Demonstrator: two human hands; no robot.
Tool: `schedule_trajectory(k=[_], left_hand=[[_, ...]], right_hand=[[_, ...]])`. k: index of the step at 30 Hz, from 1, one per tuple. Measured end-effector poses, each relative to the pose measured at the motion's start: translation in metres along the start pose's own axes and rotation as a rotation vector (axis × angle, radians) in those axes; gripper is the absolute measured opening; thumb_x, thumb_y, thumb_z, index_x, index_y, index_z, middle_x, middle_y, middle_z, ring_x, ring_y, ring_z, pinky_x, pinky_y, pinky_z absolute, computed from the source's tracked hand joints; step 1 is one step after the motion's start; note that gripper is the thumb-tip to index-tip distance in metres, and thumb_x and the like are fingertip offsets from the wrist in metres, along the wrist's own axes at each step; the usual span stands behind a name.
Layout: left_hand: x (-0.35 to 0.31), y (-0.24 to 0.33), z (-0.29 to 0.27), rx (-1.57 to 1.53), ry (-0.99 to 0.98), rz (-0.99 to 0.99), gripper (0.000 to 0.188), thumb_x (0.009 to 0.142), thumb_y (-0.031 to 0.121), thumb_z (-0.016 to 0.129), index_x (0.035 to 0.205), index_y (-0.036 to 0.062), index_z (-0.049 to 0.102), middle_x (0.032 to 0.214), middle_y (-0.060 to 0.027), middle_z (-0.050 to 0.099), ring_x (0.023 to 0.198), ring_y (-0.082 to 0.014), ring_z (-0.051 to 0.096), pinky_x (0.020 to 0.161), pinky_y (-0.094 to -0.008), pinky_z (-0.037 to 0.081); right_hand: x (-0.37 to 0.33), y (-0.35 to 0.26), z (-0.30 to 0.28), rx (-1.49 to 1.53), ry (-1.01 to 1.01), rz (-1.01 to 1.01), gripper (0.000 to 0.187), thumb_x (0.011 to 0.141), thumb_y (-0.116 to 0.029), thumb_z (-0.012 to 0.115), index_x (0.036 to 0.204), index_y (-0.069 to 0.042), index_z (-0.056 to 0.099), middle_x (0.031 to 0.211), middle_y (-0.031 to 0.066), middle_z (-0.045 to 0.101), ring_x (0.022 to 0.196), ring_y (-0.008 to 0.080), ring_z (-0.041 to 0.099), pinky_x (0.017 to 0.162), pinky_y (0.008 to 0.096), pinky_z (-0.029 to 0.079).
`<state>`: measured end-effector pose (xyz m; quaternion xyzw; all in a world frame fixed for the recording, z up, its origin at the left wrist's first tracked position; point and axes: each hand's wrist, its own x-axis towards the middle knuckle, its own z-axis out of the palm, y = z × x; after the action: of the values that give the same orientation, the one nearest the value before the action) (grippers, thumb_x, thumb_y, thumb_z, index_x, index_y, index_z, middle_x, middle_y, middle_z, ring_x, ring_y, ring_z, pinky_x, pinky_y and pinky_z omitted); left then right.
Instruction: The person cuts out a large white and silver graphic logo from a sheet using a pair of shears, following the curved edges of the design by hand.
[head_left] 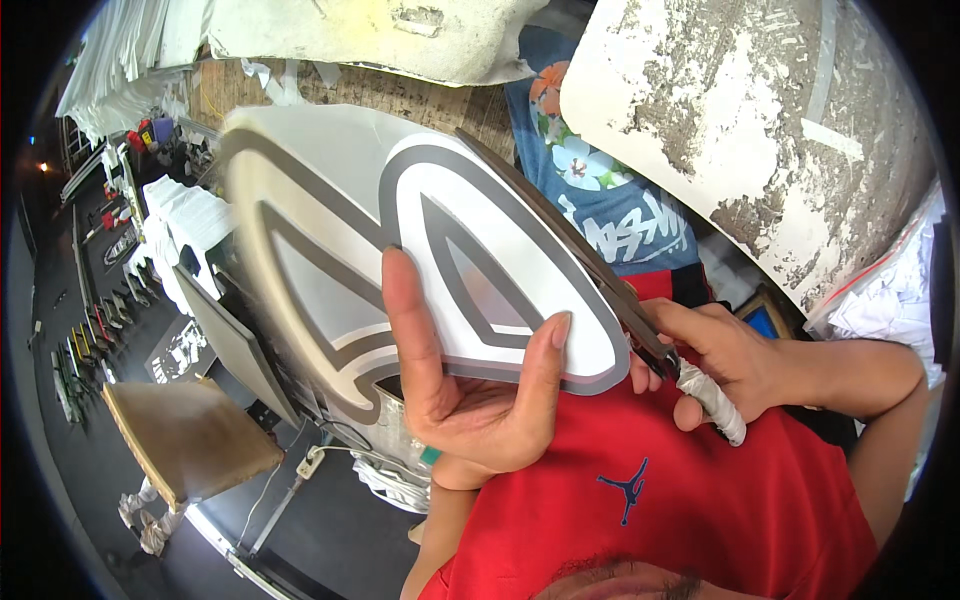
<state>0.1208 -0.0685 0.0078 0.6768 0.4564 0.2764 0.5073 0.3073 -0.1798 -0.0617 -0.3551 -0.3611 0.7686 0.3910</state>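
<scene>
My left hand holds up a film cutout with white, looping shapes outlined in grey; its index finger and thumb lie across the front. The left part of the cutout is see-through and slightly blurred. In my right hand is a pair of large scissors with a handle wrapped in white tape. The long dark blades run up along the cutout's right edge. Whether they touch the film, I cannot tell.
Large pale boards with worn, flaking surfaces stand at the upper right. A printed blue cloth lies behind the scissors. At lower left are a brown padded board and a white power strip. Crumpled white material sits at far right.
</scene>
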Motion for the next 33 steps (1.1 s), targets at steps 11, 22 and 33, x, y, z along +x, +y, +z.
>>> schedule_trajectory(k=[11,22,33], left_hand=[[0.0009,-0.0002,0.0026,-0.042,0.034,-0.026,0.095,0.080,-0.014,0.068,0.156,-0.0008,0.013,0.143,-0.0241,0.046,0.121,-0.0237,0.055,0.097,-0.0332,0.048],[0.0020,-0.0019,0.0012,-0.022,0.033,-0.002,0.094,0.080,-0.013,0.069,0.155,-0.0024,0.014,0.143,-0.0253,0.045,0.121,-0.0244,0.054,0.099,-0.0334,0.046],[0.0024,0.0001,0.0003,-0.022,0.016,-0.017,0.095,0.081,-0.014,0.068,0.156,-0.0004,0.012,0.143,-0.0253,0.045,0.121,-0.0249,0.055,0.098,-0.0339,0.047]], right_hand=[[-0.0002,0.0002,-0.0008,-0.022,0.007,0.002,0.093,0.078,-0.070,0.065,0.126,0.007,0.044,0.091,0.0092,0.066,0.075,0.0200,0.066,0.067,0.0300,0.052],[0.0001,0.0013,0.0002,0.000,0.006,0.036,0.093,0.078,-0.070,0.065,0.127,0.007,0.045,0.090,0.0083,0.065,0.076,0.0183,0.065,0.066,0.0295,0.052],[0.0005,0.0074,0.0013,-0.057,0.037,-0.096,0.078,0.082,-0.048,0.077,0.134,0.000,0.043,0.072,0.0034,0.057,0.059,0.0153,0.056,0.054,0.0294,0.042]])
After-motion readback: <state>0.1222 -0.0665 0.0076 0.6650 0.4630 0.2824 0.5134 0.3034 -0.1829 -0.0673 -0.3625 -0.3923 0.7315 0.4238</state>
